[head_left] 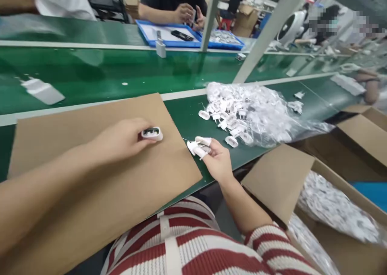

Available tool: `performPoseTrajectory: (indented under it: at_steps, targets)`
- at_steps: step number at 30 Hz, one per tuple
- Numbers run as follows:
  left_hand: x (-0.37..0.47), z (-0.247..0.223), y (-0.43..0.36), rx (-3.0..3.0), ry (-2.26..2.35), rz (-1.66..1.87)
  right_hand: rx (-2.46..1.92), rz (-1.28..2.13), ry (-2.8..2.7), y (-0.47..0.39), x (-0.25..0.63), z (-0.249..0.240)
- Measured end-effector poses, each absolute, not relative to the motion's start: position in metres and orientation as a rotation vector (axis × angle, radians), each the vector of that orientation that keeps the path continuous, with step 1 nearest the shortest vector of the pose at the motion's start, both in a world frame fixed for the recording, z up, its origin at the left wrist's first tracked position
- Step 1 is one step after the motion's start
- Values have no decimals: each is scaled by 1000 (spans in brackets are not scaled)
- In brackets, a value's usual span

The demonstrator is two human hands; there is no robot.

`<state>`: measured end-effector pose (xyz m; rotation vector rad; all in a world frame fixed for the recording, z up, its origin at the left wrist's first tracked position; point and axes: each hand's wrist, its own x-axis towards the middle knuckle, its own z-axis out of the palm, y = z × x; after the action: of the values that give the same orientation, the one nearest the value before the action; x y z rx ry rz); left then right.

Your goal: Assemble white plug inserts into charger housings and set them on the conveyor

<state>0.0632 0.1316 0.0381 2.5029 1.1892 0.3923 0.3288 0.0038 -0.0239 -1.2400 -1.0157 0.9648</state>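
Note:
Over a flat sheet of cardboard (90, 178), my left hand (123, 138) is closed around a white charger housing (156, 134). The housing's open end faces right and shows dark and white parts inside. Past the sheet's right edge, my right hand (219, 158) pinches a small white plug cap (191, 147) with thin metal pins. White covers sit on that hand's fingertips. The two pieces are apart. Behind my right hand, similar plug caps (231, 121) spill from a clear plastic bag (266, 113) on the green bench.
A green conveyor belt (105, 71) runs across, carrying a finished-looking white charger (44, 91) at left and another charger (161, 45) farther back. Opposite, a person works over blue trays (169, 43). Cardboard boxes (281, 178) with bagged white parts stand at my right. A slanted metal post (269, 37) rises behind the bag.

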Motion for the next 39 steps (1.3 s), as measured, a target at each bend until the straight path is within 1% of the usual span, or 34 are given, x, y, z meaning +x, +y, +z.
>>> performPoseTrajectory:
  at_steps: [4,6,10,14,17,19,25,34,39]
  targets:
    - [56,23,96,2428,1055,375,-1228,1123,-916,1,324,-15]
    - [59,14,87,2272,1055,440,-1241,1104,-970,-2,317,-9]
    - [64,0,78,1983,1020,585,-1278,948,-1202,0,301,2]
    - [65,-7,73,1894,1006,632,-1175,890,-1447,11,284,12]
    - [64,-9,71,1821,990,655,-1129,716,-1665,20,276,19]
    - [63,-11,71,1799,1016,665,-1177,592,-1763,24,274,22]
    - [63,-16,73,1749,965,710,-1285,409,-2081,32,275,26]
    - [65,-20,73,1720,880,757,-1260,266,-2240,35,270,24]
    - [64,-18,74,1796,875,758,-1290,99,-2327,34,264,26]
